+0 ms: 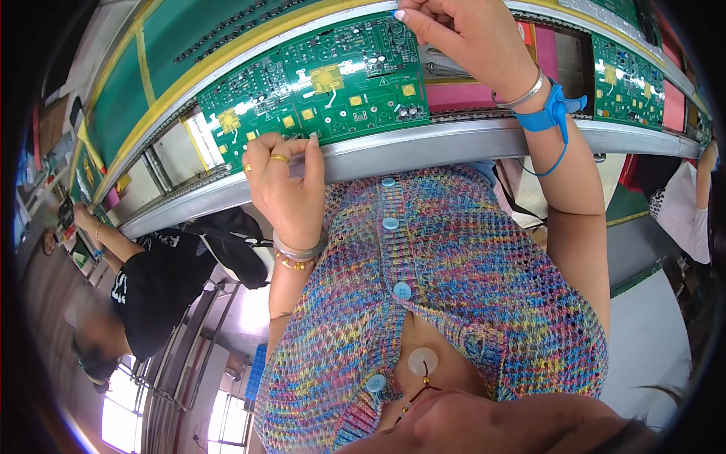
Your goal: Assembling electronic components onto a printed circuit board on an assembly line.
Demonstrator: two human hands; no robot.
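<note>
A large green circuit board [353,68], crowded with small parts and yellow pads, lies on the conveyor rails in front of me. My left hand [283,178] is at the board's near edge, its fingers curled in and thumb and fingertips close together. Whatever may be between them is too small to name. Over the board's far right corner, my right hand [473,38] has its thumb and fingers brought together at a small blue part [395,13]. The picture's upper edge cuts off some of that hand's fingers. A blue wrist strap [550,112] with a cord circles my right wrist.
A metal rail [454,141] runs along the near side of the conveyor. Farther right on the line lies another green board [624,83]. Strips of black parts [227,30] lie on the green surface beyond. A co-worker [162,284] is at left, another person [684,204] at far right.
</note>
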